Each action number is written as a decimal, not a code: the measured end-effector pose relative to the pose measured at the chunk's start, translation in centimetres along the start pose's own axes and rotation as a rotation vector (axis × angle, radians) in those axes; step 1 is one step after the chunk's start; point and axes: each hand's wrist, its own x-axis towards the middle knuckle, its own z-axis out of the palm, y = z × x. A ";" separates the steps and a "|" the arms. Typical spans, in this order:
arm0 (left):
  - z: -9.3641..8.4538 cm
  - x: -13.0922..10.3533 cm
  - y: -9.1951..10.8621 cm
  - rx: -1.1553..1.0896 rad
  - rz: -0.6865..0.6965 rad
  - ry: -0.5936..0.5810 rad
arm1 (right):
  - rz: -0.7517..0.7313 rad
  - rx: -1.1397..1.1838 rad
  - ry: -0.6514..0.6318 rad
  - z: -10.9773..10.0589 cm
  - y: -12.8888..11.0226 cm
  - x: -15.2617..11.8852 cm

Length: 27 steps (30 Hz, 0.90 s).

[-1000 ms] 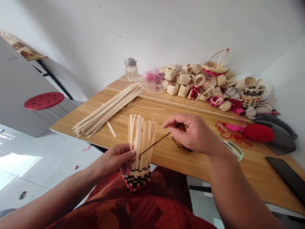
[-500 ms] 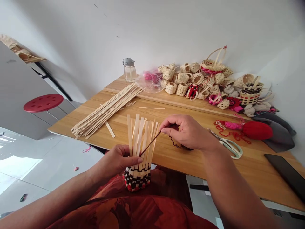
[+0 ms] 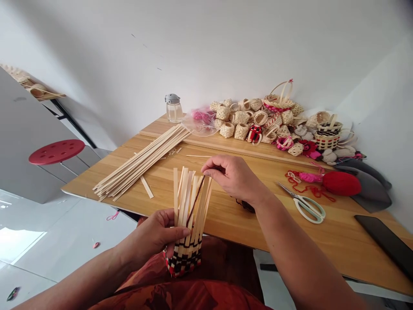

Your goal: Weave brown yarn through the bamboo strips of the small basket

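Observation:
A half-woven basket [image 3: 183,261] rests on my lap, its lower band patterned in black, red and natural colour, with pale upright strips [image 3: 184,189] rising from it. My left hand [image 3: 166,232] grips the basket's left side, thumb across the strips. Above the strips, my right hand [image 3: 226,174] pinches a dark brown yarn [image 3: 195,202], which runs taut and slanting down among the uprights towards my left thumb. Behind my right wrist lies a dark yarn ball [image 3: 248,206], partly hidden by the arm.
Loose flat strips [image 3: 142,161] lie in a bundle at the table's left. Scissors [image 3: 306,206], red yarn [image 3: 342,183] and a dark flat object [image 3: 383,241] are on the right. Many small baskets [image 3: 241,118] and a bottle [image 3: 174,110] line the back. A red stool [image 3: 56,152] stands left.
My right hand has moved left, over the strips, so the yarn now stands steeper. My left hand and the basket sit slightly lower in view as the camera tilted.

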 end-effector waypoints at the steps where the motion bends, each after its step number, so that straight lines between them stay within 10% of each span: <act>1: 0.0 0.0 0.1 -0.002 -0.001 -0.006 | -0.007 0.012 0.005 0.1 0.0 0.1; 27: -1.1 -0.3 -0.2 -0.080 0.008 -0.008 | 0.147 0.112 0.064 -0.7 -1.2 -3.5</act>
